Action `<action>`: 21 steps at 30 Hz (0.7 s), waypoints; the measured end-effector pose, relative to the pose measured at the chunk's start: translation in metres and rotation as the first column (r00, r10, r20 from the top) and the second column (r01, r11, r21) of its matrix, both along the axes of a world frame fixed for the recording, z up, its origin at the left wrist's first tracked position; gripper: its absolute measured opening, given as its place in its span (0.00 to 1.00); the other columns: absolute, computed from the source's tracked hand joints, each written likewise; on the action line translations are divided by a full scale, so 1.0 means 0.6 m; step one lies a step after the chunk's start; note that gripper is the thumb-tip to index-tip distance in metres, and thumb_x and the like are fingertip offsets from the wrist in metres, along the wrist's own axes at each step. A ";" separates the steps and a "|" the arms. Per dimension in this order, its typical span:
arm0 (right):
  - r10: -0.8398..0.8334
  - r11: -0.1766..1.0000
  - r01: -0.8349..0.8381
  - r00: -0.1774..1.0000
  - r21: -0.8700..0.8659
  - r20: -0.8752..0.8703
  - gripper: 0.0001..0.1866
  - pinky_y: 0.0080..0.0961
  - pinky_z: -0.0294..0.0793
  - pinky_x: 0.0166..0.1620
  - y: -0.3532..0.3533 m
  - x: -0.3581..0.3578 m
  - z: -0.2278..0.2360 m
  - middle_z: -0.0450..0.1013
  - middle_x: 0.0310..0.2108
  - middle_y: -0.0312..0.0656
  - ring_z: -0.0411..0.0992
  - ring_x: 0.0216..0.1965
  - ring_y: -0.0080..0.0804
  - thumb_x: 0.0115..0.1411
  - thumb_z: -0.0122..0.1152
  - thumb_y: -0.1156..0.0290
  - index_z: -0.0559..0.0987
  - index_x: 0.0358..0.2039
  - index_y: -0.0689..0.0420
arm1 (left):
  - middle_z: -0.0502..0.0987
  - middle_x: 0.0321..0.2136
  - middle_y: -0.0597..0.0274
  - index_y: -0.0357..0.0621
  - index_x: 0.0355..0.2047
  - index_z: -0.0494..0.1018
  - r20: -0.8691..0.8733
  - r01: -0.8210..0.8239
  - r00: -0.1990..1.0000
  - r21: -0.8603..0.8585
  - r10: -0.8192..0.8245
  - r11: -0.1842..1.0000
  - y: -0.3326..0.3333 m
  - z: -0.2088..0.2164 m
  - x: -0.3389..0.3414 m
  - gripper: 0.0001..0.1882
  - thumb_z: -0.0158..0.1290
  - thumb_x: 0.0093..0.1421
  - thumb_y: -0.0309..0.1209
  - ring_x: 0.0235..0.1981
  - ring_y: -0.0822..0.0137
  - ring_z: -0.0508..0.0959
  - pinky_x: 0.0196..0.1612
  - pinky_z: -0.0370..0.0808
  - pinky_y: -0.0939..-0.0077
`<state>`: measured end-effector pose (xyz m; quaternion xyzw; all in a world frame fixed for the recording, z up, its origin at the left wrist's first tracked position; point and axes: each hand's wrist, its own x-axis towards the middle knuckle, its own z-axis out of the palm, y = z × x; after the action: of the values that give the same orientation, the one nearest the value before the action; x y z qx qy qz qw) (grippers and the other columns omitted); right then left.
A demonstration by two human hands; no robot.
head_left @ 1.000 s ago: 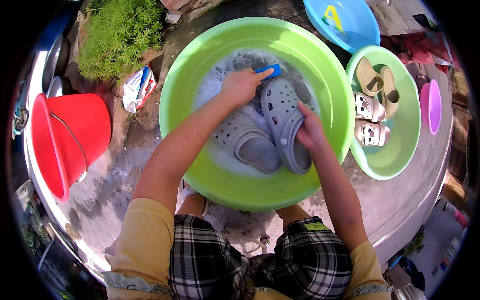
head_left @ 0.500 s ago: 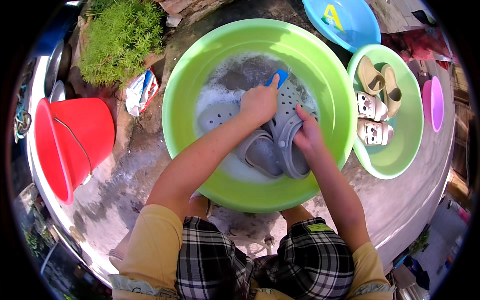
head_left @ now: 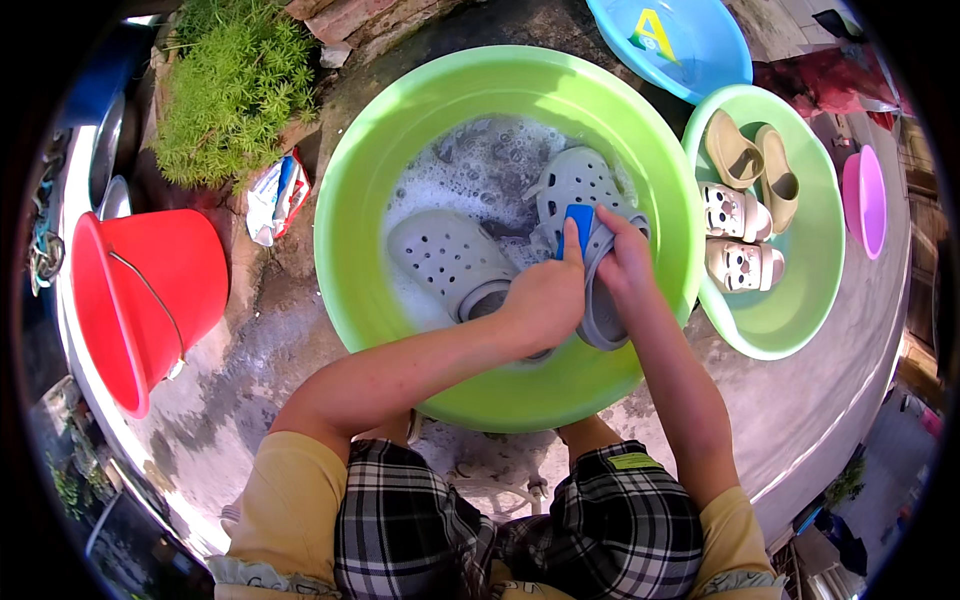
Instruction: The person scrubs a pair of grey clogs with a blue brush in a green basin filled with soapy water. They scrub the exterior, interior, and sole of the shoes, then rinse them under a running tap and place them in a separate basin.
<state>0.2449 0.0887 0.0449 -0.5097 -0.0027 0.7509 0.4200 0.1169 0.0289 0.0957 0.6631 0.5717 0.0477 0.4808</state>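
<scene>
In my left hand (head_left: 545, 305) is a blue scrub brush (head_left: 578, 222), fingers closed round it with the index finger stretched along its back. The brush is against the side of a grey clog (head_left: 578, 178) near its strap. My right hand (head_left: 625, 262) grips this clog by its right side, near the heel opening. The second grey clog (head_left: 438, 255) lies to the left, partly in suds, its heel hidden behind my left hand. Both clogs are in a large green basin (head_left: 338, 225) of foamy water (head_left: 470, 160).
At right, a smaller light-green basin (head_left: 800, 320) holds tan clogs (head_left: 735, 150) and white patterned shoes (head_left: 735, 265). Beyond are a blue basin (head_left: 700, 50) and a pink basin (head_left: 868, 203). A red bucket (head_left: 165, 290), a crumpled packet (head_left: 277, 200) and a green plant (head_left: 235, 100) are leftward.
My left hand has drawn the brush back from the clog's toe toward its strap. The held clog has shifted slightly, and more of the second clog and the foam now shows.
</scene>
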 end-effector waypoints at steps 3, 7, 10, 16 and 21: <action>0.011 1.000 -0.011 1.000 -0.002 0.020 0.17 0.42 0.72 0.48 -0.017 -0.018 0.008 0.69 0.43 0.54 0.70 0.44 0.47 0.56 0.49 0.79 0.64 0.47 0.69 | 0.75 0.22 0.40 0.19 0.57 0.41 -0.151 -0.060 0.986 0.073 0.070 0.996 0.038 -0.023 -0.021 0.33 0.39 0.56 0.27 0.24 0.47 0.76 0.29 0.72 0.55; 0.066 0.996 -0.056 0.985 -0.071 0.160 0.18 0.45 0.71 0.48 -0.031 -0.026 0.031 0.67 0.44 0.57 0.69 0.45 0.49 0.54 0.49 0.80 0.64 0.46 0.71 | 0.75 0.29 0.42 0.35 0.60 0.47 -0.375 -0.092 0.912 0.207 0.166 0.974 0.140 -0.121 -0.096 0.33 0.41 0.53 0.26 0.32 0.49 0.77 0.35 0.74 0.58; -0.012 0.996 0.024 0.991 -0.090 0.132 0.20 0.47 0.70 0.49 -0.014 0.012 -0.009 0.67 0.44 0.58 0.68 0.45 0.50 0.53 0.50 0.80 0.63 0.47 0.72 | 0.75 0.34 0.43 0.57 0.60 0.54 -0.518 -0.018 0.829 0.349 0.209 0.937 0.147 -0.149 -0.182 0.29 0.40 0.56 0.28 0.37 0.48 0.75 0.40 0.72 0.59; -0.073 0.981 0.068 0.997 -0.182 -0.021 0.21 0.52 0.67 0.51 0.000 0.025 -0.045 0.64 0.47 0.58 0.67 0.47 0.53 0.54 0.48 0.81 0.60 0.50 0.70 | 0.73 0.35 0.39 0.46 0.58 0.56 0.101 -0.276 0.958 0.085 0.267 0.957 0.055 -0.098 -0.107 0.25 0.39 0.60 0.29 0.37 0.45 0.74 0.41 0.69 0.57; -0.142 0.965 0.143 0.990 -0.220 0.024 0.19 0.49 0.68 0.50 -0.010 0.014 -0.043 0.65 0.45 0.58 0.68 0.46 0.52 0.56 0.47 0.79 0.61 0.49 0.71 | 0.73 0.26 0.36 0.30 0.58 0.50 -0.006 -0.167 0.986 0.113 0.169 0.979 0.018 -0.045 -0.038 0.26 0.39 0.62 0.31 0.27 0.40 0.74 0.32 0.69 0.51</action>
<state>0.2535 0.0826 0.0189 -0.5553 0.1157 0.7122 0.4135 0.0938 0.0398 0.0689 0.6387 0.6258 0.1153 0.4326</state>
